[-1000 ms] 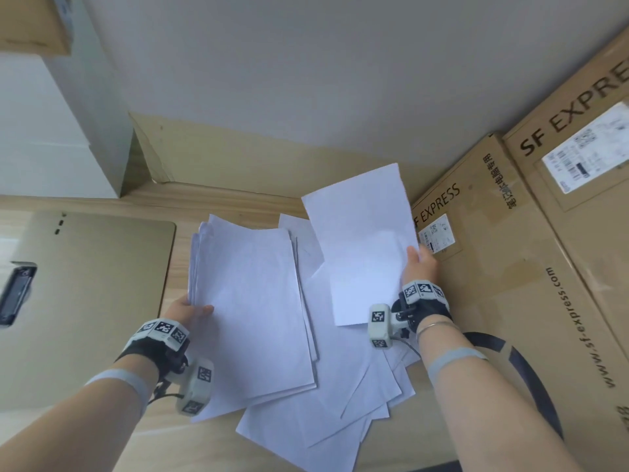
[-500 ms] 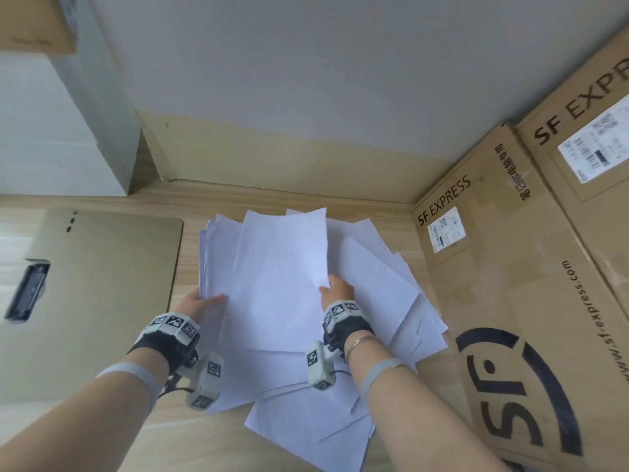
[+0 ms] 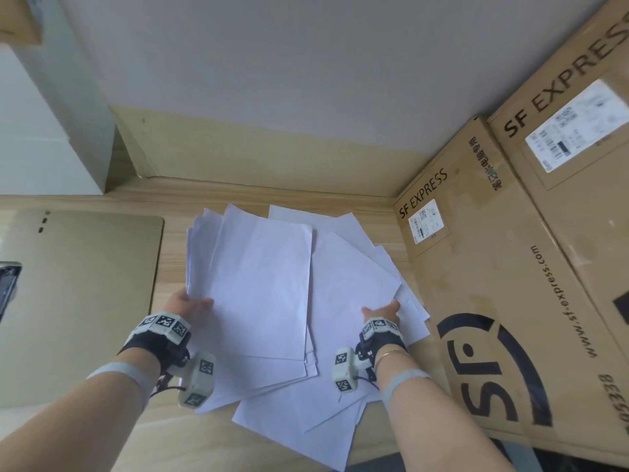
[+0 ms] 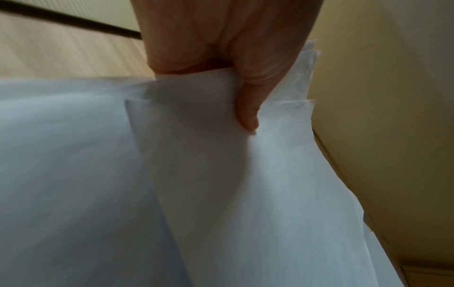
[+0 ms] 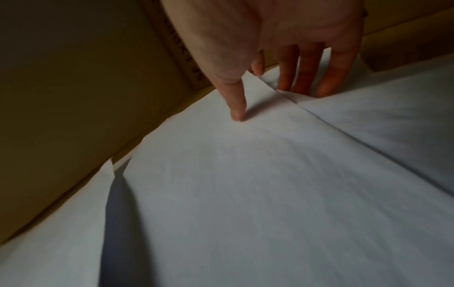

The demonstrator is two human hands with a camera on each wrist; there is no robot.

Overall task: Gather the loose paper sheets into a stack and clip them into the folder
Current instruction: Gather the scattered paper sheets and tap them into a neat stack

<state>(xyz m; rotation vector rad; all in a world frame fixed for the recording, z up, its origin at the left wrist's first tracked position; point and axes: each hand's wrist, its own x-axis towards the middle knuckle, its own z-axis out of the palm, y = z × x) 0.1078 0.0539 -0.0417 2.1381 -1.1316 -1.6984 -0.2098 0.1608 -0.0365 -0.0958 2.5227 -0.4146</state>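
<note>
White paper sheets (image 3: 258, 287) lie in a rough stack on the wooden floor, with more loose sheets (image 3: 354, 277) fanned out to the right and below. My left hand (image 3: 185, 306) grips the stack's left edge, thumb on top (image 4: 248, 114), fingers underneath. My right hand (image 3: 381, 310) rests on the fanned sheets near their right corner, thumb tip (image 5: 237, 114) pressing the top sheet, straight fingers (image 5: 304, 77) reaching to the edge of the sheets beneath. The tan folder (image 3: 85, 301) lies open to the left, its black clip (image 3: 6, 287) at the frame edge.
Large SF Express cardboard boxes (image 3: 510, 301) stand close on the right, nearly touching the sheets. A wall with a skirting board (image 3: 255, 158) runs behind the papers. A white cabinet (image 3: 51, 131) stands at the back left.
The sheet my right hand carried now lies on the left stack. My right hand has let go and moved right to the fanned sheets. My left hand stays on the stack's edge.
</note>
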